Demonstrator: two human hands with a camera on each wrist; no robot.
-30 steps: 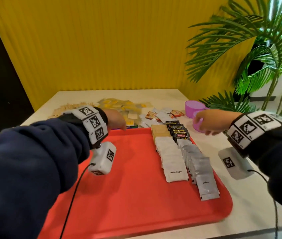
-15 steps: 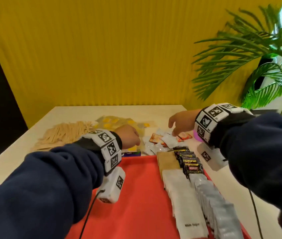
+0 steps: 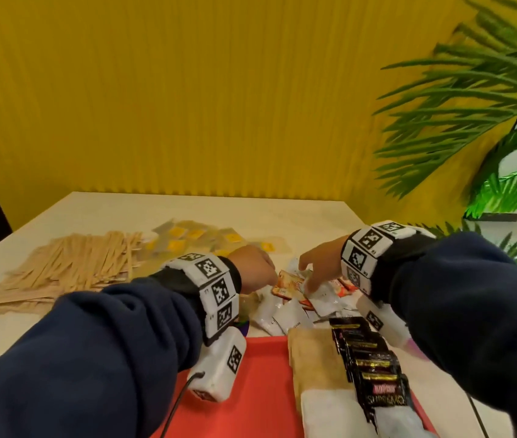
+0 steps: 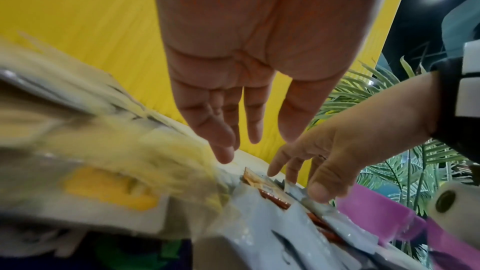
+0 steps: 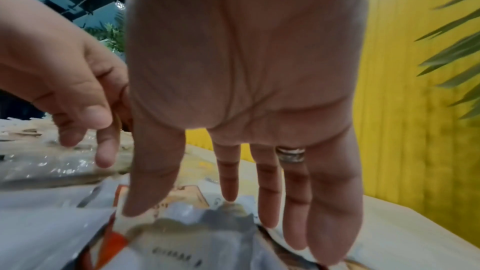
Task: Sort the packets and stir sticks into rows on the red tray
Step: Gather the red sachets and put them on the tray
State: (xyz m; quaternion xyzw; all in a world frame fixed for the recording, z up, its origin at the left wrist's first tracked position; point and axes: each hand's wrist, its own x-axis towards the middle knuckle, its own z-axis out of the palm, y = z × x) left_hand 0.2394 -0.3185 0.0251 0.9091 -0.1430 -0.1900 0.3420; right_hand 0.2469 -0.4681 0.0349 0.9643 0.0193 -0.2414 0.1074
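Fingers of both hands spread, empty, over crinkled white and orange packets

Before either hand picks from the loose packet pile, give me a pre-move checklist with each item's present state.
1. Left hand free: ok, fingers straight, holding nothing.
2. Right hand free: ok, fingers spread over the pile.
3. Loose packets within reach: ok, directly beneath both hands.
4. Red tray has bare space: ok, left of the rows.
5. Stir sticks sorted: not ok, heaped on the table.
6. Packet targeted: cannot tell.
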